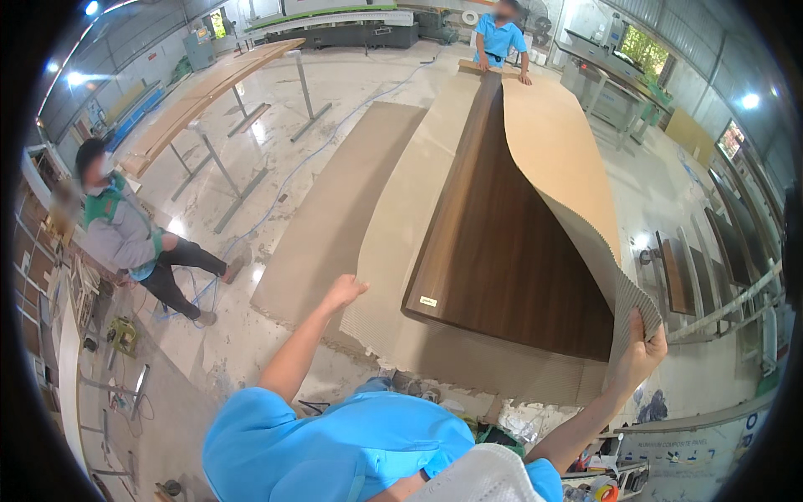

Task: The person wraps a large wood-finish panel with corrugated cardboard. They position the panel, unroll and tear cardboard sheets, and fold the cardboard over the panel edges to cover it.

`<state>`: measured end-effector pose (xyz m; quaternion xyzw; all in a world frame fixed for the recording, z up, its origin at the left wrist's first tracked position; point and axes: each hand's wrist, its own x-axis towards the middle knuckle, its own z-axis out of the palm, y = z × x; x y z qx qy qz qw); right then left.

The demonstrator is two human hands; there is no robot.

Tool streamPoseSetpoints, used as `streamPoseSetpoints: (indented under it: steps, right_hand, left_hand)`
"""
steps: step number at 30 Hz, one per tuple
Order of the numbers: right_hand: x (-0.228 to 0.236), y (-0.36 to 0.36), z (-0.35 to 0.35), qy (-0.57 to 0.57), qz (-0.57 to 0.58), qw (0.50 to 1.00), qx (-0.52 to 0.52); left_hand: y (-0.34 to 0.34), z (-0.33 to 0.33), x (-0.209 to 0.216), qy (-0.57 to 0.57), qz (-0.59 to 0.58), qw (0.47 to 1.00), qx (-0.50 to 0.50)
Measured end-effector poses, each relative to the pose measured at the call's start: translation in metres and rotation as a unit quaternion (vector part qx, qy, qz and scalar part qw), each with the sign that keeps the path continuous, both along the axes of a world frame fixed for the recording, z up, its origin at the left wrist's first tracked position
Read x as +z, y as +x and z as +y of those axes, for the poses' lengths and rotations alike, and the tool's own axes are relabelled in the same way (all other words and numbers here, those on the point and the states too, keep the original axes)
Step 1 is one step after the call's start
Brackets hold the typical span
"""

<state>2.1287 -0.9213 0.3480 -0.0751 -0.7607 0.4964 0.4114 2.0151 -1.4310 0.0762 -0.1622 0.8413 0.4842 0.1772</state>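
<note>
A long dark brown wood-grain panel (510, 259) with a small pale label lies lengthwise in front of me, on corrugated cardboard (410, 188). My right hand (642, 347) is closed on the near right corner of the cardboard's lifted flap (569, 151), which curls up and partly covers the panel's right side. Over on the left, my left hand (345, 291) is closed at the cardboard's near left edge, beside the panel's corner. At the far end a co-worker in a blue shirt (500, 40) has both hands at the cardboard and panel.
Another flat brown sheet (335, 201) lies on the floor to the left. Beyond it, a long board rests on metal trestles (226, 180). A person in a green and grey top (125, 222) is at the left. Panels lean on racks (677, 268) to the right; a blue hose (305, 159) crosses the floor.
</note>
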Motion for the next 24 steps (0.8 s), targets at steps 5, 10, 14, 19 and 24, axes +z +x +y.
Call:
streamPoseSetpoints:
  steps: [5, 10, 14, 19, 24]
  right_hand:
    - [0.003, 0.002, -0.007, -0.016, 0.011, 1.0, 0.014]
    - [0.0, 0.007, -0.002, -0.01, 0.013, 1.0, 0.017]
    - [-0.002, 0.009, 0.002, -0.026, -0.021, 0.999, 0.007]
    - [-0.004, 0.001, 0.002, -0.001, 0.009, 1.0, 0.02]
    - [-0.007, -0.005, -0.006, 0.001, -0.002, 1.0, 0.011]
  left_hand:
    - [-0.001, 0.056, 0.031, -0.197, 0.145, 0.959, -0.143]
    - [-0.01, 0.078, 0.047, -0.196, 0.101, 0.967, -0.131]
    - [-0.011, 0.069, 0.049, -0.164, 0.121, 0.959, -0.198]
    - [0.003, 0.064, 0.035, -0.129, 0.073, 0.983, -0.113]
    - [0.017, 0.044, 0.021, -0.116, 0.113, 0.985, -0.065]
